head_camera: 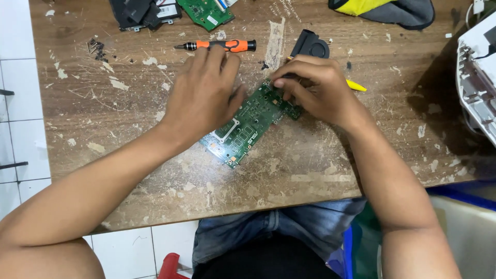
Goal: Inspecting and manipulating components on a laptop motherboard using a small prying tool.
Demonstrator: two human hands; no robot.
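Pinning a thin, stiff, fragile green circuit board (251, 124) on the counter (320, 170): left hand (204, 95) pressing flat, right hand (315, 88) curled around a yellow tool (356, 86); best handled by its edges

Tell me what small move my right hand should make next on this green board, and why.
Probably lift the yellow-handled tool slightly and re-seat its tip: the right hand hides it at the green circuit board's upper end, while the left hand steadies the board.

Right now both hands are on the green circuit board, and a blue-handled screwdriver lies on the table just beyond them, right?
Not quite: in the head view the screwdriver has an orange handle, not blue. The left hand and right hand are indeed on the green circuit board.
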